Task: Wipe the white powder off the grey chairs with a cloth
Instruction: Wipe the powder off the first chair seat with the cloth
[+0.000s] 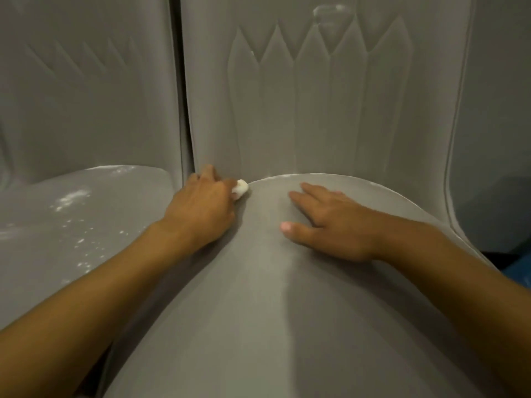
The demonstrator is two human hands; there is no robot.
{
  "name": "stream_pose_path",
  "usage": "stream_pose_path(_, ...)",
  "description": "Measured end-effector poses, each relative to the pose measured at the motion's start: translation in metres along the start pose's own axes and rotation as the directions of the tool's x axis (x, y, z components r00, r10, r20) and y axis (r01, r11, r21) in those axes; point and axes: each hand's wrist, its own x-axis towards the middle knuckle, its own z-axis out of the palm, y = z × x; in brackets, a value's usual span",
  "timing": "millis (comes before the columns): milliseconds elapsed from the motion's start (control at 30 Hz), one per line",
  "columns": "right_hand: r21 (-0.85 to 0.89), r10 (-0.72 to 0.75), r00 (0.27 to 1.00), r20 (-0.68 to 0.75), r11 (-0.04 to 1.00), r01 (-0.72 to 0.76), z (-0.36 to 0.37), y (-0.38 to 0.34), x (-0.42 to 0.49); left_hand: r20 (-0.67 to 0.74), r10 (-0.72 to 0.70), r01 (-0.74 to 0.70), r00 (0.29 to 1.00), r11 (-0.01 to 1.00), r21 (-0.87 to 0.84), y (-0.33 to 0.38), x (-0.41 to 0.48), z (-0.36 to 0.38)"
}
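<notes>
Two seats: white powder speckles the left grey chair; traces rim the right grey chair. The left hand has its grip curled round a wadded cloth at that seat's back edge; the right hand lies flat beside it. The cloth looks soft and light, probably best held bunched.

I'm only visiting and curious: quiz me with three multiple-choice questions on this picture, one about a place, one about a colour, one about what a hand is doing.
1. Where does most white powder lie? A) left chair's seat B) the floor C) a table
2. What colour is the cloth? A) blue B) white C) red
3. How is the right hand? A) gripping the cloth B) lying flat C) raised fist

Answers: 1 A, specks cover the left chair's seat; 2 B, the left hand grips a white cloth; 3 B, it rests flat on the right chair's seat.
</notes>
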Motion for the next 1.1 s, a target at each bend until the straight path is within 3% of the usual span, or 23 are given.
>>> stream_pose_path(100,-0.042,-0.124,0.992,-0.033,0.992,0.123,0.015,-0.011,0.031,-0.035,-0.011,0.013,0.999,0.998,0.053,0.004,-0.006,0.004)
stream_pose_path(300,-0.063,-0.071,0.997,-0.013,0.996,0.07,0.037,-0.011,0.045,-0.101,-0.012,0.02,0.995,0.997,0.078,0.01,0.005,0.009)
stream_pose_path(500,-0.085,-0.078,0.997,-0.001,0.993,0.078,0.035,-0.016,0.042,-0.001,0.043,-0.041,0.999,0.969,0.245,0.028,0.035,0.017)
stream_pose_path(700,-0.102,-0.09,0.994,-0.065,0.991,0.083,0.039,-0.014,0.042,0.215,0.219,-0.234,0.952,0.971,0.044,-0.002,0.032,-0.009)
stream_pose_path(867,-0.08,-0.095,0.993,-0.075,0.993,0.089,0.038,-0.014,0.041,-0.018,0.223,-0.208,0.975,0.934,0.289,0.009,0.038,-0.005)
stream_pose_path(1000,-0.079,-0.096,0.992,-0.083,0.993,0.09,0.04,-0.013,0.042,0.057,0.224,-0.229,0.973,0.899,0.374,0.025,0.054,0.016)
stream_pose_path(1100,-0.073,-0.1,0.992,-0.075,0.993,0.094,0.041,-0.011,0.042,0.158,0.161,-0.2,0.974,0.941,0.274,0.021,0.057,0.011)
